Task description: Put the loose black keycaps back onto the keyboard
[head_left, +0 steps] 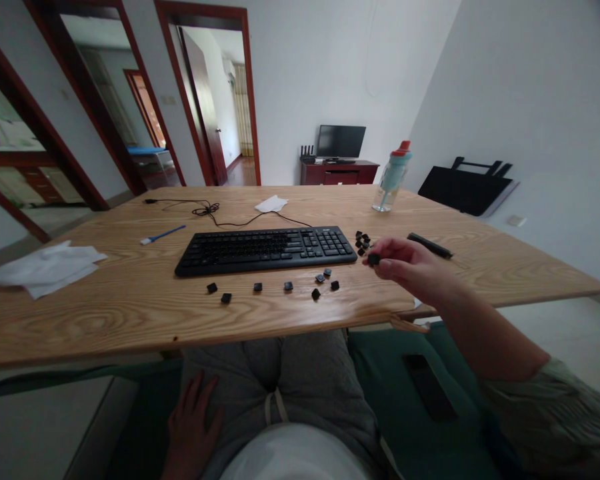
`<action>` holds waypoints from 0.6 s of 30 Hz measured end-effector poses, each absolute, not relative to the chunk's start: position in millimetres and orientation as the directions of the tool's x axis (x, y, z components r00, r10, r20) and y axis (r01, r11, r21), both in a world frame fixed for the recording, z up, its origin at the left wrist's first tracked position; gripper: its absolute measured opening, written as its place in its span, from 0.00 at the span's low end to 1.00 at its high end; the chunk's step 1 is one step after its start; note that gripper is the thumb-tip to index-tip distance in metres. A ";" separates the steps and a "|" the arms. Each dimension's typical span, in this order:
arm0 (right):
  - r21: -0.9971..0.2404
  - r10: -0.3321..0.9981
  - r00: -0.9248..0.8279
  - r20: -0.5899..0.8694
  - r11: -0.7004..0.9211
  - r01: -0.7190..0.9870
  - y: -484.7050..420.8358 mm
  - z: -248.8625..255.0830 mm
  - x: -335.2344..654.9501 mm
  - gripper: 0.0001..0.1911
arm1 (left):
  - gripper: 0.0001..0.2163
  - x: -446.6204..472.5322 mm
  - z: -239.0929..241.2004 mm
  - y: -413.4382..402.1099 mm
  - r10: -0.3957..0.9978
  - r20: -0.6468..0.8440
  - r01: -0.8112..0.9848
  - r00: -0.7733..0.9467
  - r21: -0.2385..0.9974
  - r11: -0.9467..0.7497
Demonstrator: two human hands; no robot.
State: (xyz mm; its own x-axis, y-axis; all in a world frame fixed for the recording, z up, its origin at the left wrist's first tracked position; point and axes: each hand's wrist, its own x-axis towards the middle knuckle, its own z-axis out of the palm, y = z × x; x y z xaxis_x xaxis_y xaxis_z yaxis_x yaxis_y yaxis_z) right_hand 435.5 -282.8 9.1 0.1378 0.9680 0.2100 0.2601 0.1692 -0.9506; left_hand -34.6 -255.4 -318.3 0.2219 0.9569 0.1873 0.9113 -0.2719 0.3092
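Note:
My right hand [405, 263] is raised over the right part of the table, its thumb and fingers closed on a black keycap [374, 259]. Just behind it lies a small cluster of black keycaps [361, 241], partly covered by the fingers. To the left is a black keyboard [265, 251]; its upper left area looks different from the rest, too small to read. Several loose keycaps [289, 286] are spread along the wood in front of the keyboard. My left hand [194, 423] rests on my thigh with its fingers spread, holding nothing.
On the wooden table [145, 313] are a blue brush [164, 235], white tissues [47, 265], a folded tissue [271, 203], a coiled cable [206, 209], a water bottle [392, 177] and a dark stick-like object [430, 245]. A phone [430, 387] lies on the green seat.

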 end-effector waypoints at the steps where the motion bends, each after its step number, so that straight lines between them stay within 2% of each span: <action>1: -0.948 0.968 0.131 0.214 0.174 0.268 -280.5 9.5 434.2 0.17 | 0.24 -34.2 -317.9 -255.5 0.958 0.188 0.913 0.219 0.307 -0.269; 7: -0.893 0.959 0.113 0.260 0.194 0.406 -271.7 2.9 433.6 0.14 | 0.24 -31.7 -313.5 -256.0 0.962 0.167 0.918 0.214 0.302 -0.257; 11: -0.840 0.967 0.089 0.237 0.158 0.520 -270.1 -3.0 441.5 0.15 | 0.24 -31.4 -310.5 -256.1 0.961 0.174 0.908 0.214 0.326 -0.261; 18: -0.620 0.991 0.010 0.132 0.075 0.781 -270.3 -11.4 450.1 0.18 | 0.24 -31.8 -310.7 -256.7 0.963 0.164 0.908 0.214 0.331 -0.258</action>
State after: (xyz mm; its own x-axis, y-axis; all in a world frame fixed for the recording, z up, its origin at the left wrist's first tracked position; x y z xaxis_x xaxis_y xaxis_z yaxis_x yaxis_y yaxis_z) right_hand 450.1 -270.3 -11.4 0.0096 0.9912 0.1323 0.7809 0.0752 -0.6201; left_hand -31.8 -256.7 -310.7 0.2138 0.9631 0.1636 0.9076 -0.2578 0.3313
